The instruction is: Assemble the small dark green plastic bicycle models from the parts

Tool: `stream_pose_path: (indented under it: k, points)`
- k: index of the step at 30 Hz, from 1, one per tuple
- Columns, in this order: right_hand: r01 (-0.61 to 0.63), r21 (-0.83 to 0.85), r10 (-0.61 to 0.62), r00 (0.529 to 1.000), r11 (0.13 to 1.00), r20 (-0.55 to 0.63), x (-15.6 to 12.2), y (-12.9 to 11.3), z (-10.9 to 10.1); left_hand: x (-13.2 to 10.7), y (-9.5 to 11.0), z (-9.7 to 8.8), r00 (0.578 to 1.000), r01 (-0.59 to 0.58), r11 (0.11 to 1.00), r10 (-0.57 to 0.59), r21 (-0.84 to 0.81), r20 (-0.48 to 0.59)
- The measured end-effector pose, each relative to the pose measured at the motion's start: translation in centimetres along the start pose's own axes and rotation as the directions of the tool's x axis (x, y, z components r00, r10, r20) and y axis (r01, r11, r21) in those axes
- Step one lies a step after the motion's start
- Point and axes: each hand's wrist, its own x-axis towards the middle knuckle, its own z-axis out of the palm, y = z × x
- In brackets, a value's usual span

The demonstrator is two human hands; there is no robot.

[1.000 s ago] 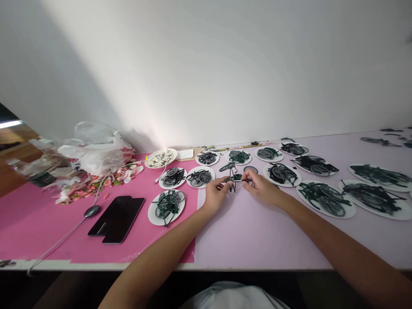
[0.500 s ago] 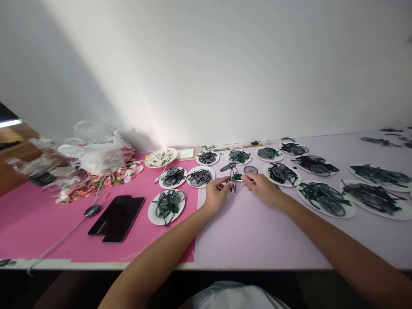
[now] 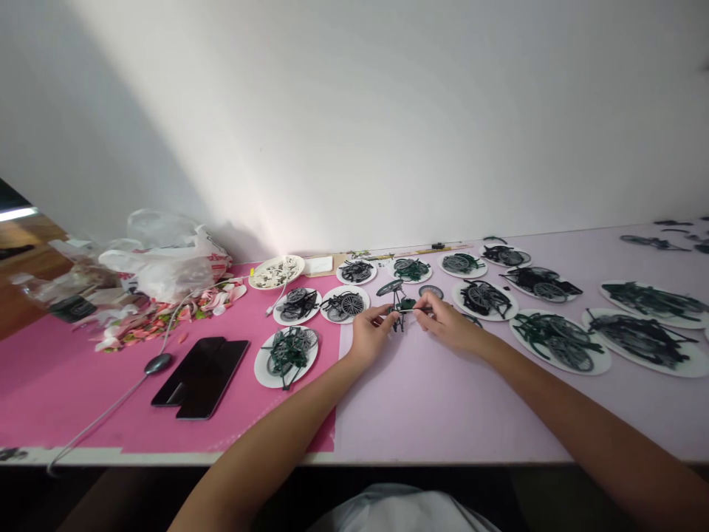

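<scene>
Where the pink cover [image 3: 266, 428] spreads on the left, a dark container [image 3: 72, 309] shows pale marks I can't make out, and the plastic bag [image 3: 171, 255] near it has red print too blurred to read. Two dark slabs [image 3: 202, 377], probably phones, show no brand. Next come plates [image 3: 262, 374] heaped with dark and green parts.

Near the middle, my left hand [image 3: 370, 338] pinches a dark bicycle-like piece [image 3: 391, 290] between thumb and fingers; I can't tell whether its lower end touches the lilac cover [image 3: 432, 414]. My right hand [image 3: 444, 323] pinches a thin rod [image 3: 408, 310], maybe a screwdriver, pointing at that piece from the other side. I'd call this step fine fitting or fastening; the next move calls for a firm left grip and light, straight pressure from my right.

Just behind my right fingers lies a loose wheel [image 3: 430, 292]. A printed strip [image 3: 444, 250] by the wall is too small to read. More plates [image 3: 603, 361] fill the right.
</scene>
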Motion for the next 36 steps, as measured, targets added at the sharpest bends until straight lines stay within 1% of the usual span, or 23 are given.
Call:
stream_pose_path:
  k: [7,13,19,23,29,33,36]
  points:
    - [0.025,0.028,-0.025,0.999,0.999,0.033,0.1,0.3,-0.1,0.0,-0.4,0.1,0.999,-0.033,0.998,0.034,0.050,-0.007]
    - [0.030,0.033,-0.030,0.999,0.999,0.019,0.2,0.5,0.0,-0.2,-0.3,0.1,0.997,-0.076,0.994,0.075,0.077,0.015]
    - [-0.027,0.061,0.027,1.000,0.998,-0.005,0.3,0.8,0.0,-0.4,0.0,0.2,0.995,-0.091,0.993,0.088,0.074,0.051]
    - [-0.034,0.069,0.035,0.999,0.997,-0.015,0.1,0.8,0.0,-0.5,0.3,0.2,0.995,-0.083,0.995,0.080,0.060,0.052]
    - [0.005,0.171,-0.009,1.000,0.985,0.019,0.1,1.4,0.0,-0.5,0.4,0.3,0.999,-0.043,0.997,0.041,0.069,0.031]
    - [-0.016,0.182,0.012,1.000,0.983,0.026,0.1,1.6,0.2,-0.4,0.3,0.3,0.999,-0.029,0.998,0.027,0.057,0.032]
    - [-0.023,0.167,0.024,1.000,0.986,-0.003,0.0,1.3,0.3,-0.3,0.2,0.2,0.999,-0.025,0.999,0.024,0.044,0.026]
